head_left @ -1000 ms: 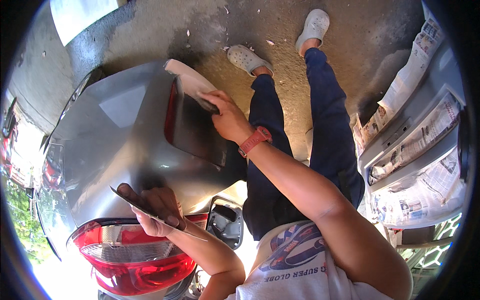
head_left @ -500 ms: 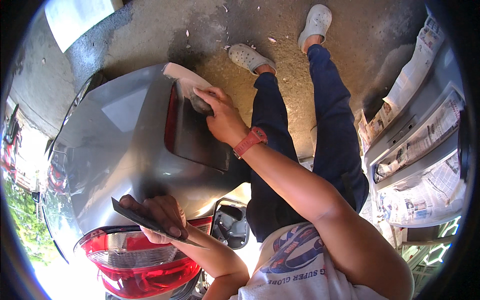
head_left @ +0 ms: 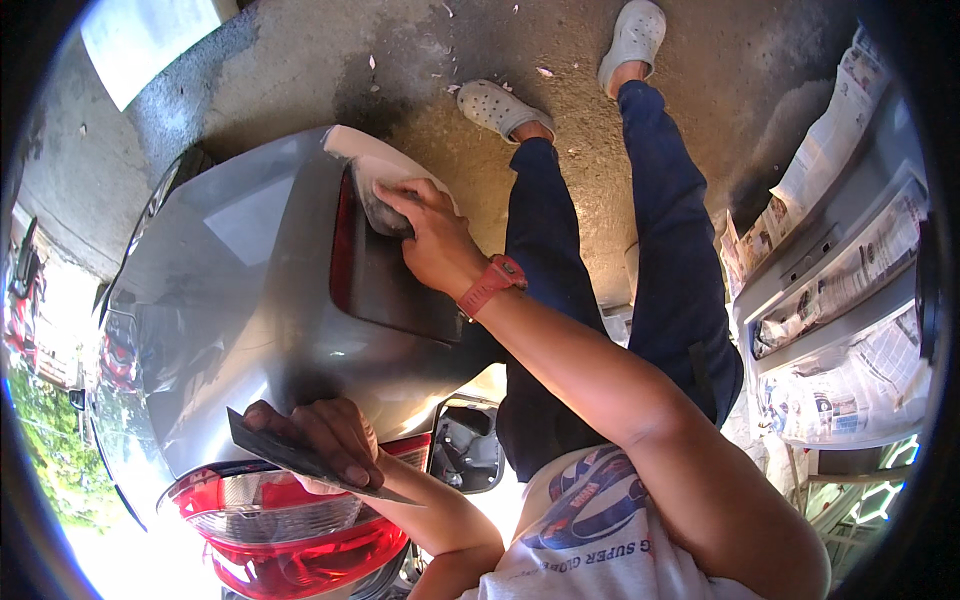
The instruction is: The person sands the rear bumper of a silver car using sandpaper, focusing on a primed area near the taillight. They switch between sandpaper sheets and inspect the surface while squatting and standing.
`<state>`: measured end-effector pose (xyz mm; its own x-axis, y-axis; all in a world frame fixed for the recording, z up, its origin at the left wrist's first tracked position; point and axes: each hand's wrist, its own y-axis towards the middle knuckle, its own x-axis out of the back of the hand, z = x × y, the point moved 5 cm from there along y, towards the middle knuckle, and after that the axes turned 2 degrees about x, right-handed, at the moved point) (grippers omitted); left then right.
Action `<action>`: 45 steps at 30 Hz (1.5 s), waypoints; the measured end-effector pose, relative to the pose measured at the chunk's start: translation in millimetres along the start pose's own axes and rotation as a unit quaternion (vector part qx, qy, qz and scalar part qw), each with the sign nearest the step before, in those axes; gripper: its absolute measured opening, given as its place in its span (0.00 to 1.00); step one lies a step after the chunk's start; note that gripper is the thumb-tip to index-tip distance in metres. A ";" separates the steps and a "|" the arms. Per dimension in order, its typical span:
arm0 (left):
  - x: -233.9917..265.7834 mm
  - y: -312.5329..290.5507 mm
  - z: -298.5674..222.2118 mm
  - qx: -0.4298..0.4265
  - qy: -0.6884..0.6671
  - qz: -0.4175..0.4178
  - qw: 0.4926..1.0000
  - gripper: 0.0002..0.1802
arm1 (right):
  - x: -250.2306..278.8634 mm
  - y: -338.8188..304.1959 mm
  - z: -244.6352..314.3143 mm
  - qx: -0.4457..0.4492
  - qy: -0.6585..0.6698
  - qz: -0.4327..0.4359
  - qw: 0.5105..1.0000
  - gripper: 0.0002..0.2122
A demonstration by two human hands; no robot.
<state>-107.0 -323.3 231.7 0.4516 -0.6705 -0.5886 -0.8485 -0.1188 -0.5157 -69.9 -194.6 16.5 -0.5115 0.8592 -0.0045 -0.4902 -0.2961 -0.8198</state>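
Observation:
My right hand [head_left: 432, 232], with a red watch on its wrist, presses a small grey pad [head_left: 378, 212] to the corner of a silver-grey car body panel [head_left: 240, 230]. Beneath and beyond the fingers lies a pale, pinkish-white patch [head_left: 365, 150] with a dusty look. A narrow red reflector [head_left: 345, 245] runs beside the pad. Nearer to me on the left, my left hand [head_left: 335, 435] grips a thin, dark, flat sheet [head_left: 275, 450], its fingers laid over the top. The sheet is held above a red and clear tail light [head_left: 290, 510]; its exact kind cannot be made out.
An open fuel-flap-like recess [head_left: 467, 445] is beside the tail light. My legs in dark trousers [head_left: 660, 200] and grey clogs [head_left: 500, 110] stand on the stained concrete floor [head_left: 420, 50]. To the right, a grey panel [head_left: 800, 350] bears newspaper sheets [head_left: 850, 395].
My right hand has slid a little to the left over the patch with the pad. The left hand keeps its grip on the sheet, and the whole view has shifted slightly.

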 end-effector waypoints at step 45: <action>7.8 -0.6 -1.1 0.014 -0.055 0.030 0.998 0.27 | -2.0 -13.9 -33.3 0.013 0.034 -0.081 0.996 0.41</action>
<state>-103.3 -329.2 228.1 0.4285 -0.5916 -0.6829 -0.8677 -0.0588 -0.4935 -38.6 -178.3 8.8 -0.3755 0.9226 0.0879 -0.5806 -0.1603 -0.7983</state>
